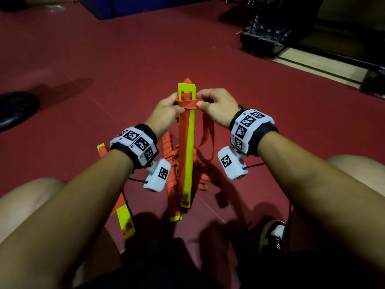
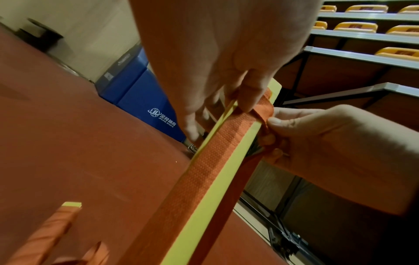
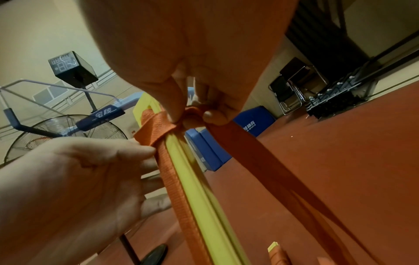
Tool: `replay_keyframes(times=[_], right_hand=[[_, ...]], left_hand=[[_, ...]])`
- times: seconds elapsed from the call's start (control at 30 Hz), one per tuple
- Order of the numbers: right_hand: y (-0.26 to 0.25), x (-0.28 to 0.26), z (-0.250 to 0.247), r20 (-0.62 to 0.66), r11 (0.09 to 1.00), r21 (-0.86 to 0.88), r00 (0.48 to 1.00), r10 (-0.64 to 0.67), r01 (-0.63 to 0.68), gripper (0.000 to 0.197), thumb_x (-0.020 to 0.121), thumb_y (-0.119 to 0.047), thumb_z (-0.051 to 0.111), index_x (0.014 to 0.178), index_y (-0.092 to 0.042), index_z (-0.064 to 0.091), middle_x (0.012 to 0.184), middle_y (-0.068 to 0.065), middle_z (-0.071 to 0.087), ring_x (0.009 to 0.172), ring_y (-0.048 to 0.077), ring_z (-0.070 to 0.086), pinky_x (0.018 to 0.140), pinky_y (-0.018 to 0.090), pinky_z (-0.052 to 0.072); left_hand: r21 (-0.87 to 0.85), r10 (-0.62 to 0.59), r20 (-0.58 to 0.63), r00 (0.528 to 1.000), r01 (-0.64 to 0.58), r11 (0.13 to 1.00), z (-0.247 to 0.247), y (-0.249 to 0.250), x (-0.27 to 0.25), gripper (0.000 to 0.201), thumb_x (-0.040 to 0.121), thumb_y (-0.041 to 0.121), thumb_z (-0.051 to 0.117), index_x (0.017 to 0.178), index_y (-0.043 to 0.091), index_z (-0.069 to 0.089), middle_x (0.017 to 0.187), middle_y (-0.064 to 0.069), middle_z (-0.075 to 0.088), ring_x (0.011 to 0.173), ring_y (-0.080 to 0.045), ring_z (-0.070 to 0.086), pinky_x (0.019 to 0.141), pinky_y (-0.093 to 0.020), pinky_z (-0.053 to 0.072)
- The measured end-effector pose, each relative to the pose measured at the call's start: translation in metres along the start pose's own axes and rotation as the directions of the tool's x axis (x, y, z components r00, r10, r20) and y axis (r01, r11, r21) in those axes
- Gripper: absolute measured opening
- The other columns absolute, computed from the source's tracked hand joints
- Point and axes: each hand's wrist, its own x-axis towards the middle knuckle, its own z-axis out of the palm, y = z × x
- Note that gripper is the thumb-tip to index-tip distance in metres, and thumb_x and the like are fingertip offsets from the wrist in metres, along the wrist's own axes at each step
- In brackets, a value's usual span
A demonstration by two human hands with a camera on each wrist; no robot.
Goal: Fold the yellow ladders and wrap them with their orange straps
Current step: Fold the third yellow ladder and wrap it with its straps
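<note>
A stack of folded yellow ladder slats [image 1: 188,142] [image 2: 229,161] [image 3: 197,188] is held lengthwise above the red floor. An orange strap [image 1: 183,138] [image 2: 211,161] [image 3: 156,129] runs along it and crosses its far end. My left hand [image 1: 166,113] [image 2: 215,71] [image 3: 75,179] grips the stack's far end from the left, thumb on the strap. My right hand [image 1: 214,107] [image 2: 328,147] [image 3: 192,62] pinches the strap wrap at the right edge; loose strap [image 1: 208,138] [image 3: 272,170] hangs below it.
More yellow slats [image 1: 125,220] and bunched orange strap [image 1: 170,155] lie on the floor between my knees. A black shoe [image 1: 14,109] is at left, my own shoe [image 1: 273,234] at lower right. Blue mats [image 2: 140,93], a dark rack [image 1: 264,36] and a fan [image 3: 65,136] stand beyond.
</note>
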Motion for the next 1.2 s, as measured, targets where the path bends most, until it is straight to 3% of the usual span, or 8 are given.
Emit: replay_keyframes(times=[0.2,0.3,0.47,0.67,0.73,0.9,1.03,1.2], right_hand=[[0.001,0.003,0.004,-0.055,1.0,-0.022,0.998,0.01,-0.011,0.015,0.079,-0.028,0.057,0.075,-0.039,0.066,0.068,-0.016,0.061,0.076,0.011,0.059,0.079,0.033,0.05],[0.002,0.001,0.003,-0.081,1.0,-0.016,0.997,-0.015,0.013,0.016,0.088,-0.019,0.066,0.092,-0.032,0.075,0.082,-0.016,0.066,0.085,0.01,0.06,0.083,0.026,0.046],[-0.002,-0.002,0.001,-0.076,0.999,-0.017,0.996,-0.05,0.049,0.014,0.089,-0.021,0.069,0.1,-0.022,0.077,0.089,-0.011,0.069,0.089,0.007,0.061,0.083,0.023,0.044],[-0.001,-0.003,0.006,-0.042,0.998,0.065,0.999,-0.014,0.016,0.004,0.078,-0.036,0.066,0.074,-0.038,0.067,0.073,-0.008,0.065,0.075,0.014,0.059,0.083,0.044,0.053],[-0.002,-0.004,0.005,-0.037,0.993,0.115,0.999,-0.006,0.01,0.003,0.077,-0.034,0.067,0.076,-0.037,0.066,0.073,-0.007,0.065,0.074,0.014,0.059,0.084,0.045,0.052],[-0.009,-0.008,0.002,0.049,0.967,0.25,0.998,0.025,-0.037,0.025,0.093,-0.004,0.065,0.118,-0.005,0.061,0.073,-0.004,0.052,0.068,0.009,0.049,0.071,0.021,0.043],[-0.013,-0.01,0.0,0.076,0.977,0.212,0.997,0.001,-0.017,0.016,0.096,-0.007,0.061,0.11,-0.003,0.068,0.075,0.001,0.049,0.067,0.009,0.044,0.059,0.013,0.036],[-0.013,-0.012,-0.004,0.014,0.982,0.189,1.0,0.016,-0.019,0.019,0.095,-0.006,0.063,0.109,0.006,0.066,0.084,0.007,0.057,0.072,0.01,0.049,0.062,0.01,0.038]], left_hand=[[0.045,0.02,-0.043,0.999,-0.018,0.999,0.004,-0.009,0.004,0.04,0.097,-0.014,0.039,0.123,0.016,0.041,0.085,0.009,0.06,0.078,-0.009,0.052,0.071,-0.027,0.043],[0.081,0.061,-0.09,0.994,-0.054,0.995,0.001,-0.012,-0.002,0.034,0.099,-0.011,0.04,0.113,0.018,0.03,0.063,0.022,0.058,0.072,-0.01,0.046,0.067,-0.03,0.042],[0.163,0.123,-0.1,0.987,-0.106,0.981,-0.002,-0.011,-0.01,0.034,0.091,0.007,0.045,0.106,0.037,0.041,0.102,-0.007,0.073,0.085,-0.023,0.059,0.076,-0.047,0.052],[0.122,0.113,-0.057,0.992,-0.106,0.987,-0.003,-0.009,-0.009,0.04,0.1,-0.011,0.037,0.108,0.026,0.047,0.096,-0.001,0.068,0.076,-0.011,0.061,0.065,-0.025,0.047],[0.113,0.116,-0.063,0.991,-0.109,0.988,-0.002,-0.01,-0.01,0.037,0.1,-0.007,0.039,0.109,0.028,0.047,0.096,0.002,0.068,0.082,-0.012,0.062,0.072,-0.03,0.049],[0.093,0.136,-0.184,0.973,-0.121,0.988,-0.001,-0.013,-0.01,0.034,0.097,-0.002,0.046,0.105,0.029,0.033,0.096,-0.005,0.061,0.079,-0.019,0.062,0.072,-0.046,0.054],[0.115,0.144,-0.14,0.98,-0.128,0.985,0.0,-0.015,-0.009,0.023,0.089,0.012,0.05,0.094,0.034,0.043,0.099,-0.013,0.068,0.084,-0.026,0.062,0.078,-0.062,0.055],[0.106,0.149,-0.029,0.988,-0.145,0.984,0.004,-0.01,-0.014,0.041,0.07,0.006,0.06,0.098,0.026,0.037,0.1,-0.002,0.061,0.075,-0.024,0.047,0.066,-0.037,0.042]])
